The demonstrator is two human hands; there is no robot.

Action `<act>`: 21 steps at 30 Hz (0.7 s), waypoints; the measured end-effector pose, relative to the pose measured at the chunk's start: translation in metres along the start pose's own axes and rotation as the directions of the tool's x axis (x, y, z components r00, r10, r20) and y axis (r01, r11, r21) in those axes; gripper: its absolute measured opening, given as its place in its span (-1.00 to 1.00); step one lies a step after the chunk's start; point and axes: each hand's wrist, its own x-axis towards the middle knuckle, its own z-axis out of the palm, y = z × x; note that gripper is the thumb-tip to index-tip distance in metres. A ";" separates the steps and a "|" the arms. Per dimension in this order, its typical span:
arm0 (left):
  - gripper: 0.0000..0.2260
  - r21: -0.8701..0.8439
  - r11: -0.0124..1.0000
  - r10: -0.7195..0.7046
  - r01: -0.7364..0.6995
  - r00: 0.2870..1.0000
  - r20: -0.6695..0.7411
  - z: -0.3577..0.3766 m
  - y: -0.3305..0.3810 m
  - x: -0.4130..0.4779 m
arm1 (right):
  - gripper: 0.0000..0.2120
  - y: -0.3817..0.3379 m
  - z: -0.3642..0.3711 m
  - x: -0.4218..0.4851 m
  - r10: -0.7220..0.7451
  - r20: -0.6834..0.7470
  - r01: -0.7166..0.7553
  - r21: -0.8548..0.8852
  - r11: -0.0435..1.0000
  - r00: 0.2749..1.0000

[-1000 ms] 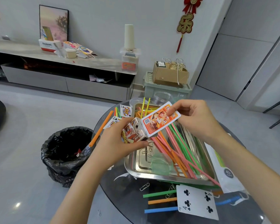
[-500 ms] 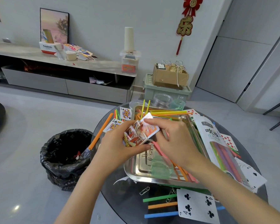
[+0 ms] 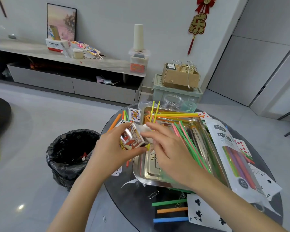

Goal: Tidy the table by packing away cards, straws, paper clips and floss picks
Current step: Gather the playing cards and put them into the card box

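My left hand (image 3: pixel 112 151) grips a small red and white card box (image 3: pixel 131 139) above the left rim of a steel tray (image 3: pixel 146 174). My right hand (image 3: pixel 167 153) reaches to the box's open end with fingers extended, touching a white card (image 3: pixel 145 128) that is partly inside. Coloured straws (image 3: pixel 189 144) lie across the tray. Loose playing cards lie about: a four of clubs (image 3: pixel 206 213) at the front, a queen (image 3: pixel 134 114) at the back. Paper clips (image 3: pixel 153 194) lie on the dark glass table (image 3: pixel 124 203). No floss picks are clearly visible.
A straw packet (image 3: pixel 231 154) leans at the tray's right side. Clear jars (image 3: pixel 172 102) and a green cup (image 3: pixel 188 106) stand at the table's far edge. A black-lined bin (image 3: pixel 70 154) sits on the floor to the left. Green, orange and blue straws (image 3: pixel 171 210) lie in front.
My right hand brought the orange card down from above the tray to the box in my left hand and pushed it in; the card now shows only as a white edge.
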 end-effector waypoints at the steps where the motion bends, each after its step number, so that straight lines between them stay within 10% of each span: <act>1: -0.30 0.018 1.000 -0.021 0.021 1.000 -0.005 -0.004 -0.003 -0.002 | -0.65 -0.002 0.001 0.002 0.011 0.013 -0.011 0.010 1.000 1.000; 6: -0.39 0.182 0.973 -0.123 0.139 0.988 -0.094 -0.029 -0.032 -0.015 | -0.65 -0.002 0.018 0.016 0.116 0.149 -0.108 -0.057 0.992 0.982; 15: -0.42 0.172 0.950 -0.225 0.260 0.954 -0.197 -0.057 -0.064 -0.028 | -0.19 -0.014 0.074 0.048 0.068 0.541 0.171 -0.380 0.909 0.838; 21: -0.38 0.197 0.944 -0.230 0.266 0.955 -0.188 -0.062 -0.073 -0.029 | -0.48 -0.022 0.092 0.046 0.014 0.503 0.243 -0.442 0.863 0.864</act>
